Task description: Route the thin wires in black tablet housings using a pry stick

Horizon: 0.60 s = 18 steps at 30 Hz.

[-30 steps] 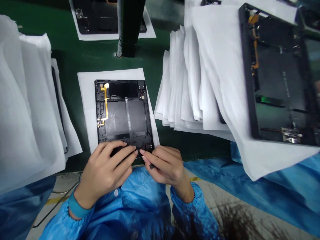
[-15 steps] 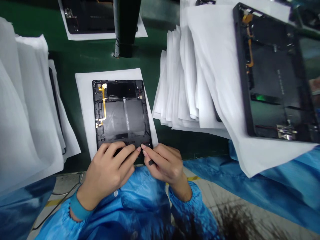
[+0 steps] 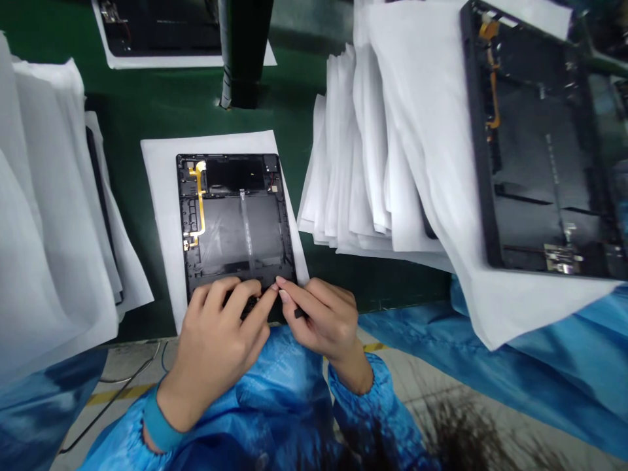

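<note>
A black tablet back housing lies open side up on a white sheet in front of me, with a yellow flex cable along its left side. My left hand rests over the near edge of the housing, fingers spread, its index fingertip touching the right hand's fingertips at the near right corner. My right hand is closed in a pinch at that corner. A small black piece shows between its curled fingers; its kind cannot be made out. Whatever lies under the fingertips is hidden.
White sheets in a stack stand to the right, a second housing on top. Another stack of sheets is at the left. A dark green post rises from the table, near a further housing.
The view has shifted slightly, so the housing sits a little further left. My left fingers have spread slightly; both hands stay at the housing's near right corner.
</note>
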{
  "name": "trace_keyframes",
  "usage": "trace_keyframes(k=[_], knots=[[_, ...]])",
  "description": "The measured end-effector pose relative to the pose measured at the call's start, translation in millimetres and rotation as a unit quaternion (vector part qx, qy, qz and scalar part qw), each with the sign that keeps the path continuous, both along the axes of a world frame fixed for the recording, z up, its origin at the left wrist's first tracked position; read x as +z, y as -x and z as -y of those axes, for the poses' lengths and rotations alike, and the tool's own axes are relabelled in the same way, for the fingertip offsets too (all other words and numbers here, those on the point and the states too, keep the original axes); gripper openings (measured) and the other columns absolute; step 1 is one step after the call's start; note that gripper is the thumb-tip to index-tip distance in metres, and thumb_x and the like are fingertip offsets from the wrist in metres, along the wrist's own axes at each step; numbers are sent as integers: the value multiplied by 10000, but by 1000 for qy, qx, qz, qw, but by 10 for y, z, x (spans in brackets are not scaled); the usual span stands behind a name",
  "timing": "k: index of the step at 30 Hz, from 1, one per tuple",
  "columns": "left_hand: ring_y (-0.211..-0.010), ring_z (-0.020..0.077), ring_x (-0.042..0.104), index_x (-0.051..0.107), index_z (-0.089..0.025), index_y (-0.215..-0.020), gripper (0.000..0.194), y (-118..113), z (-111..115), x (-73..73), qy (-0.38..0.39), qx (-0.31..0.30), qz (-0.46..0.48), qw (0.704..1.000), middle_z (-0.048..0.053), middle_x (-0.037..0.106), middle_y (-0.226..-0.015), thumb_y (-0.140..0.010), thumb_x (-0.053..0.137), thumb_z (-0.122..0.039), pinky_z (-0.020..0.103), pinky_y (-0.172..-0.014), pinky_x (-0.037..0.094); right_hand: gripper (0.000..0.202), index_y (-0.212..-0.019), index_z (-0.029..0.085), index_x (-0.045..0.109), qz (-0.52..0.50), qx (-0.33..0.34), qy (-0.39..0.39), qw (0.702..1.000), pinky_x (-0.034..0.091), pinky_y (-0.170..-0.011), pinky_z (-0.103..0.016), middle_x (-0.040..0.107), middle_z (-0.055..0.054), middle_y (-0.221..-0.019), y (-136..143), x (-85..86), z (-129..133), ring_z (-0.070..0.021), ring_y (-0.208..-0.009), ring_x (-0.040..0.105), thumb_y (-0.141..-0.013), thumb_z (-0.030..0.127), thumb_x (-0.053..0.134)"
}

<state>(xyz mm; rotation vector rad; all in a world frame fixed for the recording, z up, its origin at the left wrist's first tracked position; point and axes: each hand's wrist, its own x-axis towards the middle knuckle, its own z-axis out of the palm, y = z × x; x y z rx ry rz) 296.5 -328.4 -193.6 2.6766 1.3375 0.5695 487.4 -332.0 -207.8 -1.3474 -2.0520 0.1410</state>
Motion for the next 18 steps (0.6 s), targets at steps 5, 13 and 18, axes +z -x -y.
trace_keyframes(k=[5,13,18], knots=[[-989,281,570,633,-207,-1290,434,-152,143,-43,-4,70,14,997,85,671,-1050,-857,632,-175,414,-790,444,164,-1006,156,730,-19,-37,-9,999,436,-490,-246,608,23,-617,33,2,-1,-87,-488,478,-883,86,648],[-1043,301,537,653,-211,-1291,471,-307,328,-221,-64,148,36,986,137,607,-1160,-826,711,-256,436,-872,477,156,-985,180,740,-35,-37,23,998,458,-510,-239,676,9,-676,19,17,17,-86,-509,527,-900,112,629],[-1041,293,549,653,-203,-1286,490,-264,318,-252,-69,136,42,987,135,618,-1173,-807,730,-270,415,-877,490,167,-993,160,741,-38,-33,29,998,456,-526,-235,684,5,-704,18,28,22,-79,-516,521,-882,80,644]])
